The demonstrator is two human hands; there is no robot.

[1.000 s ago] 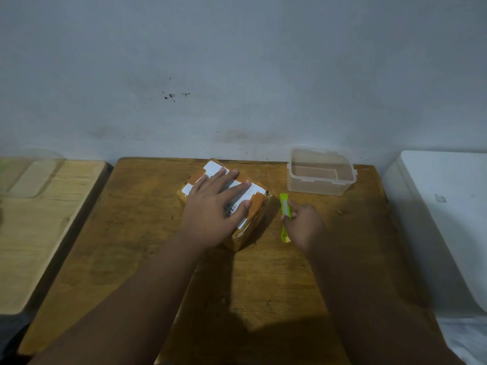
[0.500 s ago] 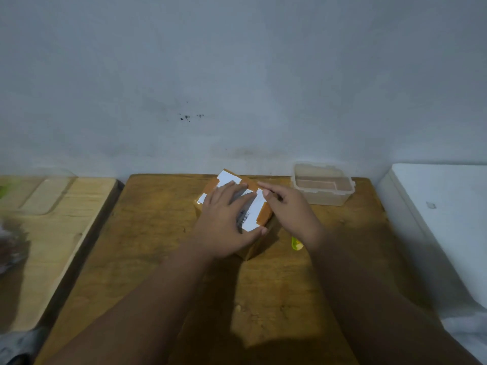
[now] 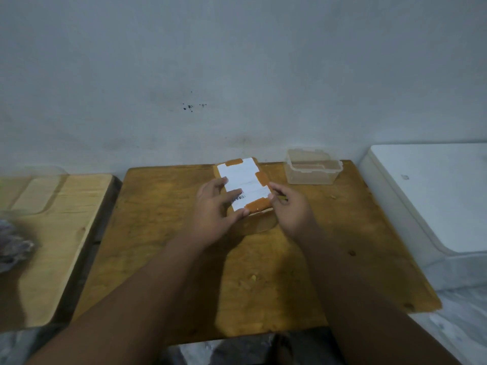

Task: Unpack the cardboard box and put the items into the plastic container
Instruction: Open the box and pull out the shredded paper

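The cardboard box (image 3: 243, 177), wrapped in orange tape and bearing a white shipping label, sits at the back middle of the wooden table (image 3: 158, 233), its long side pointing away from me. My left hand (image 3: 216, 209) grips its near left edge, fingers over the label. My right hand (image 3: 292, 209) is closed at the box's near right corner, with a thin sliver of the green cutter (image 3: 282, 198) showing between its fingers; the remainder of the cutter is hidden. The clear plastic container (image 3: 312, 169) stands open and empty to the right of the box, near the wall.
A paler wooden table (image 3: 60, 219) stands to the left across a dark gap, with a grey cloth (image 3: 13, 243) at its left edge. A white appliance (image 3: 434, 193) borders the table on the right. The wall rises just behind the box.
The box has turned from a diagonal lie to pointing away from me. My left hand slid from its top to its near left edge. My right hand came from the table to the box's corner.
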